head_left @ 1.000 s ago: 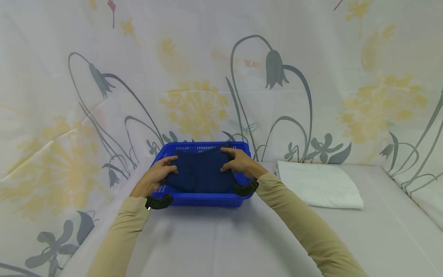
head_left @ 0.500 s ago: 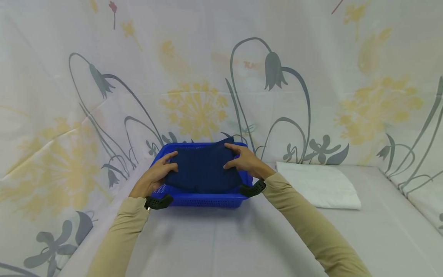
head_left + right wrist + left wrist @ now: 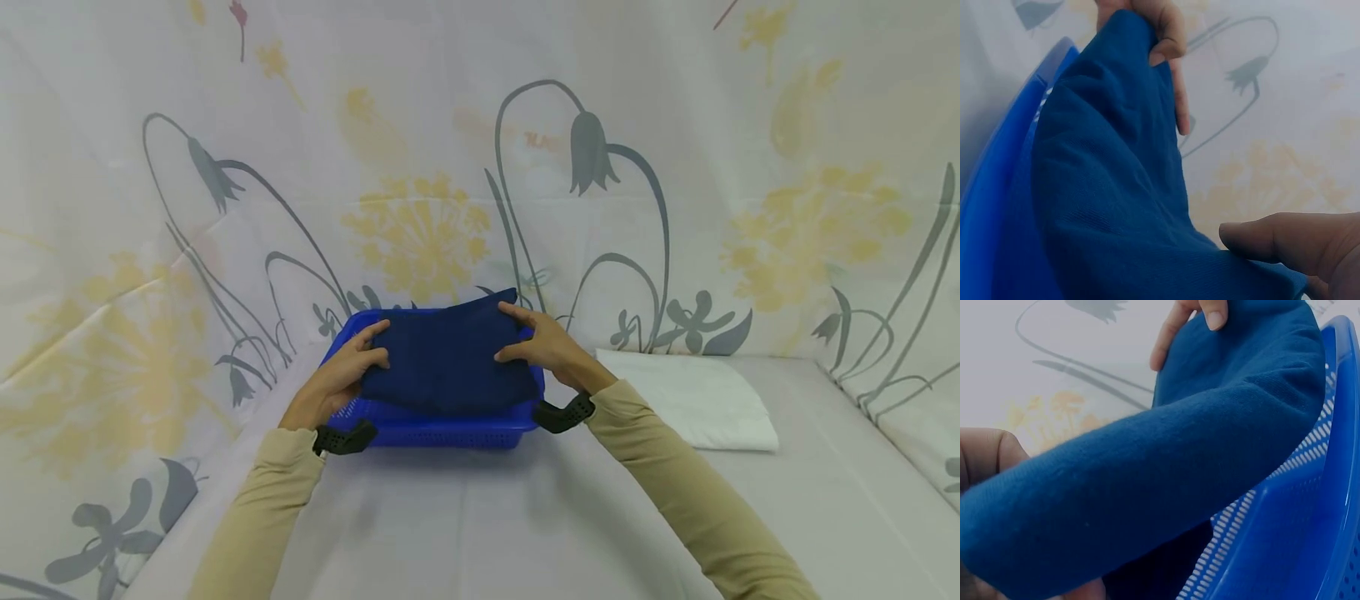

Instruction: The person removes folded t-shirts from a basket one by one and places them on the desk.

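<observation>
A folded dark blue cloth is stretched between my two hands, over the blue plastic basket. My left hand grips its left end, thumb on the near side. At the other end my right hand pinches the cloth, and that upper corner rises higher than the left one. The left wrist view shows the cloth as a thick fold with the basket below. In the right wrist view the thumb presses on the cloth. Some fingers are hidden behind the fabric.
A folded white cloth lies on the pale table cover, right of the basket. Behind stands a flower-patterned curtain, close to the basket's far side. The basket has perforated walls.
The dark blue cloth has risen out of the basket, its right corner most. My right hand has moved up and right with it; the left hand has stayed nearly in place.
</observation>
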`<act>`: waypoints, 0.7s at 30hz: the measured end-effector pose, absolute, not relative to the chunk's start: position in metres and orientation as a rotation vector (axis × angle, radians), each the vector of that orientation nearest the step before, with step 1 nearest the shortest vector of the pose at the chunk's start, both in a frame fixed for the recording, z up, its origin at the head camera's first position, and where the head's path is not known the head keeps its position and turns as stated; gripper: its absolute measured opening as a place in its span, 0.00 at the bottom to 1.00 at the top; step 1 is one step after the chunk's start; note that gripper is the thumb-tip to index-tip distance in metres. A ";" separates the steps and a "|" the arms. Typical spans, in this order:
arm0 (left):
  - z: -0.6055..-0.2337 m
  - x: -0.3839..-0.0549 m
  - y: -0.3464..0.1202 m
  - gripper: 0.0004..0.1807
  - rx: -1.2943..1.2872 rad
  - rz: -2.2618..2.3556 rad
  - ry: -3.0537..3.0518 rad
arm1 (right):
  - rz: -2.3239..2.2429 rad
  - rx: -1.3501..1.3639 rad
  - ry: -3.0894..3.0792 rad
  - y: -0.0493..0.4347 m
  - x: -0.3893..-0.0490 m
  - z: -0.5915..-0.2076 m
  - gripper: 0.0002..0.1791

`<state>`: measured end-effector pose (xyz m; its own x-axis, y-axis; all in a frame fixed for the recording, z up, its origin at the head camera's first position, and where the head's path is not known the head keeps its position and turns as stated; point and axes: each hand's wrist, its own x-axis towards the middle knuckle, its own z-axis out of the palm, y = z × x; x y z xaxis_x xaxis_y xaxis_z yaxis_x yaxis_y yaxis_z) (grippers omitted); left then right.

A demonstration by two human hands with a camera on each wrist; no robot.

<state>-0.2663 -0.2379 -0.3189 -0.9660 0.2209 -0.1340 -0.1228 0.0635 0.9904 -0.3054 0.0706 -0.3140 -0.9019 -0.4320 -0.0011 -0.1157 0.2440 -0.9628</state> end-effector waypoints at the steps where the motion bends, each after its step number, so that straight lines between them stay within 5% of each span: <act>1: -0.318 -0.266 -0.237 0.46 0.111 1.995 2.084 | -1.712 -0.509 2.253 0.072 -0.305 -0.314 0.48; 21: -0.309 -0.250 -0.211 0.46 0.258 2.092 2.095 | -1.804 -0.641 2.271 0.107 -0.283 -0.301 0.49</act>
<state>-0.2499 -0.2110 -0.3092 -0.9706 0.2407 0.0025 0.0027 0.0008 1.0000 -0.2826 0.1067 -0.3014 -0.8929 -0.4311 0.1297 -0.2240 0.1754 -0.9587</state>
